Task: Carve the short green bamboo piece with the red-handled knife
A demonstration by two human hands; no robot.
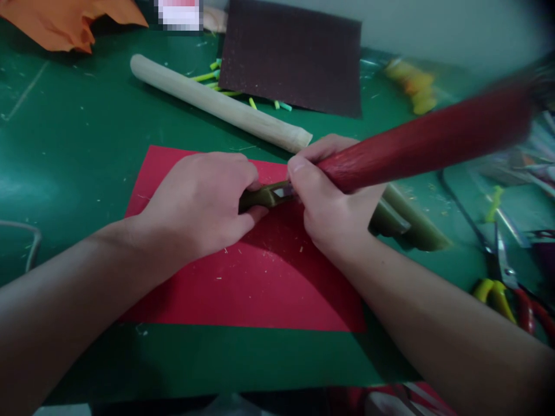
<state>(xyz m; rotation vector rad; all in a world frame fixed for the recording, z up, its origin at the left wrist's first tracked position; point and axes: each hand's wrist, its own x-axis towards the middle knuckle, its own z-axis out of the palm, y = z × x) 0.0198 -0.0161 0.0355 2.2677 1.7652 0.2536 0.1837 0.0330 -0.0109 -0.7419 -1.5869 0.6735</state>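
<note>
My left hand [203, 202] is closed around an olive-green tool [264, 196] with a small shiny tip, held just above a red paper sheet [260, 283]. My right hand [329, 202] grips the near end of a long red-wrapped stick [429, 141] that slants up to the right. The tool's tip meets the stick's end between my two thumbs. Both hands hover over the sheet on the green cutting mat [78, 162].
A bare wooden dowel [217, 104] lies behind the hands, with a dark maroon sheet [295, 55] and small green cuttings beyond it. Orange paper [65, 23] is at the far left. Olive-green pieces [407, 222], scissors and pliers [507, 283] lie at the right.
</note>
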